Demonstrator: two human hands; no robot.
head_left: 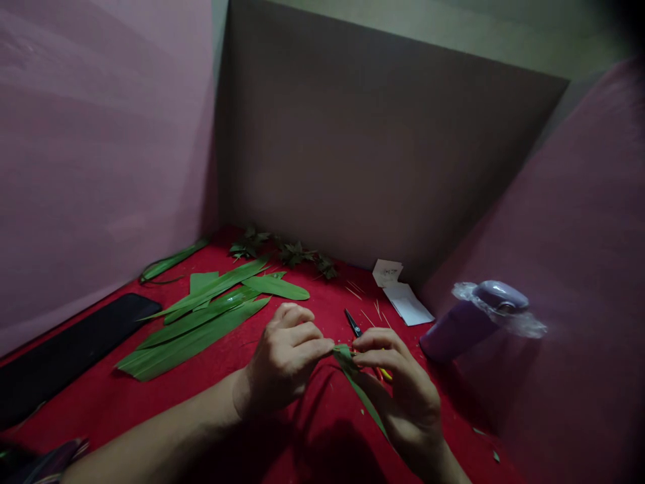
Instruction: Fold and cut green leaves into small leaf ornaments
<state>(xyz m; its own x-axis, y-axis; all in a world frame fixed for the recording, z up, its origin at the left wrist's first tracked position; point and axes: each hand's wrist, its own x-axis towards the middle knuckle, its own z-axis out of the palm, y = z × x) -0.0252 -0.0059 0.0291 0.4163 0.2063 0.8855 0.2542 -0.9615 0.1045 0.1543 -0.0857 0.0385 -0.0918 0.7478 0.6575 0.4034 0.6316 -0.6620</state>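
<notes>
Two hands are being used on one green leaf strip (347,363), which is being held above the red-covered tabletop (327,306), in front of the wearer. Its upper end is being pinched by the left hand (289,346), thumb against forefinger, with the other fingers being curled inward. Just beside that grip, the same end is being pinched by the fingertips of the right hand (403,383), while the tail of the strip is being left to hang down beside the right palm. Whether a thin stick is also being gripped at that end cannot be told.

The step in hand is being judged as close fingertip work, with the strip's end apparently being folded or fastened. For the next move, a firm pinch seems to be called for on one side while the end is being adjusted from the other; if both grips are being loosened together, the fold could slip.

Scissors (354,324) are being partly hidden by the right hand, and their handles are being pointed toward the wearer. Loose thin sticks (385,320) are being left just beyond them. Broad leaves (196,343) are being kept in an overlapping spread on the left, and a purple bottle (458,329) is being stood to the right, well apart from the leaves.
</notes>
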